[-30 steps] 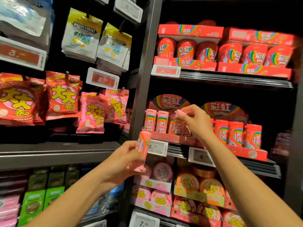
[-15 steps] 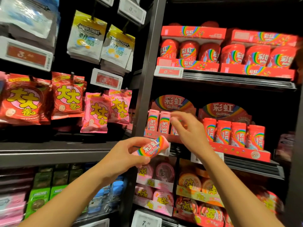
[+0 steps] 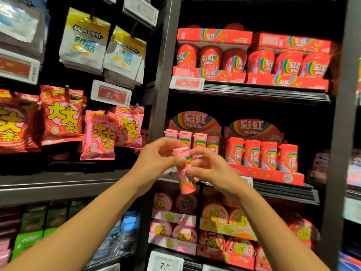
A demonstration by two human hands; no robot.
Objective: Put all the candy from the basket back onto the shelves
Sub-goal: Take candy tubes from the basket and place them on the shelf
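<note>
Two bare arms reach toward a candy shelf [image 3: 273, 189]. Between the hands, a pink Skittles tube [image 3: 185, 173] stands almost upright, cap up, its base tipped slightly right. It hangs just in front of and below a row of matching pink tubes [image 3: 192, 139] on that shelf. The left hand [image 3: 158, 157] pinches the tube near its cap, thumb on the front and fingers curled behind. The right hand [image 3: 211, 169] has its fingertips on the tube's middle, loosely curled round it from the right. Both hands lie equally near the row. The tube's long axis already matches the standing tubes, so the move likely needs only a lift up and back into the row. No basket shows.
</note>
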